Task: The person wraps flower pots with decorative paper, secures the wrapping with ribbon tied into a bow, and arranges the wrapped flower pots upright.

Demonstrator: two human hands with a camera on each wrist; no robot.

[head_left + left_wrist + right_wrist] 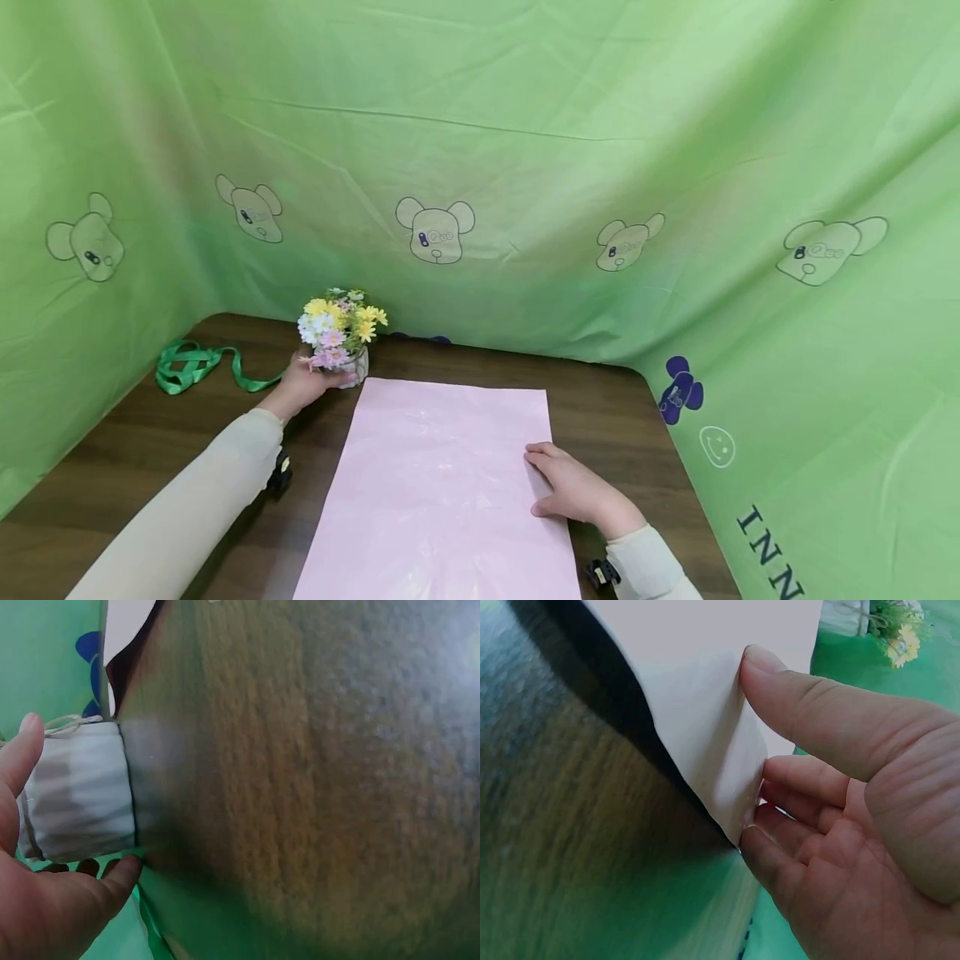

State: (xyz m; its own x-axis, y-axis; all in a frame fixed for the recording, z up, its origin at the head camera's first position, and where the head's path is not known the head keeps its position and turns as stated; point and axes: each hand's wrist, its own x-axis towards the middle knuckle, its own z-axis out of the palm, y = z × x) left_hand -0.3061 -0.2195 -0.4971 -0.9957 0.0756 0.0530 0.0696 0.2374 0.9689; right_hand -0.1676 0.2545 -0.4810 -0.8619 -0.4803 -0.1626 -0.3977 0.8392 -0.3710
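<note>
A small pot of artificial flowers, with yellow, white and pink blooms, stands near the table's back left. My left hand holds the pot's side. Up close in the left wrist view, the thumb lies along one side of the whitish pot with string round its rim, and the fingers pass round the other. A large pink sheet of paper lies flat mid-table. On its right edge rests my right hand, thumb and fingers spread apart. The thumb touches the paper's surface in the right wrist view.
A loose green ribbon lies left of the flower pot. The brown wooden table is enclosed behind and at both sides by a green printed curtain. A black wrist device sits on each forearm.
</note>
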